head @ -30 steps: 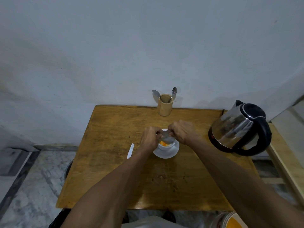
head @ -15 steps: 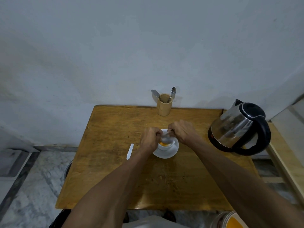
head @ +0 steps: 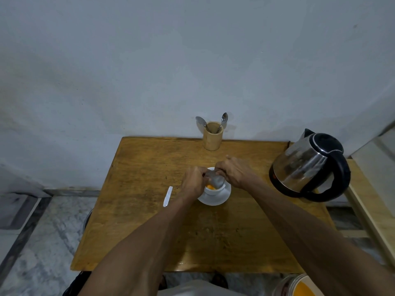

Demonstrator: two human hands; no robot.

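A white cup [head: 212, 192] stands on a white saucer [head: 216, 200] in the middle of the wooden table [head: 149, 221]. Something orange [head: 209, 186] lies inside the cup. Both hands are right above the cup and together pinch a small grey sachet [head: 216, 180] that hangs into the cup's mouth. My left hand [head: 193, 182] holds its left end and my right hand [head: 237, 173] holds its right end. The fingertips hide the sachet's top edge.
A thin white packet [head: 167, 196] lies left of the saucer. A wooden holder [head: 212, 138] with two spoons [head: 224, 119] stands at the table's back edge. A steel kettle [head: 310, 165] sits at the right. A tub with orange content [head: 299, 287] is at the bottom right.
Both hands have stayed over the cup with the sachet between them; only the fingers and the sachet have shifted slightly.
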